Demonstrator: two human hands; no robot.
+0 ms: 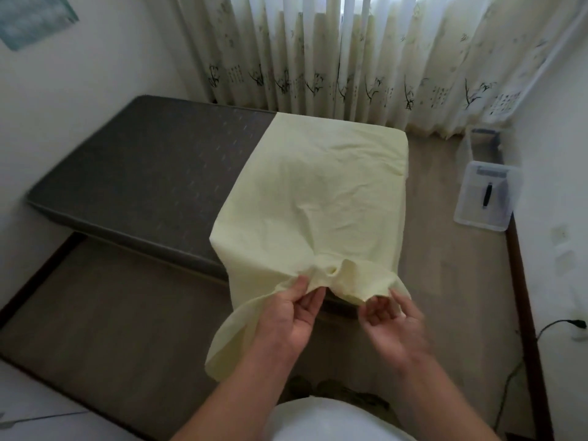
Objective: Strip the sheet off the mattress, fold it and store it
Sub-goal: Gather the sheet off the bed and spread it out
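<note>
Right at the bottom edge, a white shirt front [334, 421] fills the frame, cut off by the border, with two bare forearms reaching out from it. Left hand [291, 316] has its grip pinching a bunched bit of the pale yellow sheet [318, 186] between thumb and fingers, palm up. Right hand [389, 323] is curled under the sheet's near edge, fingertips tucked into the fabric, though the cloth drapes over them so how firmly it holds is hard to say. One corner of the sheet hangs down past the left wrist toward the floor [127, 313].

The rest of the sheet lies crumpled over the right half of the mattress [143, 167], wrapping its far right corner; the left half is bare dark grey with a faint dashed pattern. The mattress's near right corner is hidden behind the cloth.

Curtains [350, 58] along the back wall have dark bamboo prints and little blocks of writing, way too small to read. By the right wall sits a clear plastic bin [464, 214] with a dark-handled thing inside that I can't identify. Another clear box [477, 144] behind it is blurry. A black cable [553, 326] runs to a wall plug on the right.
</note>
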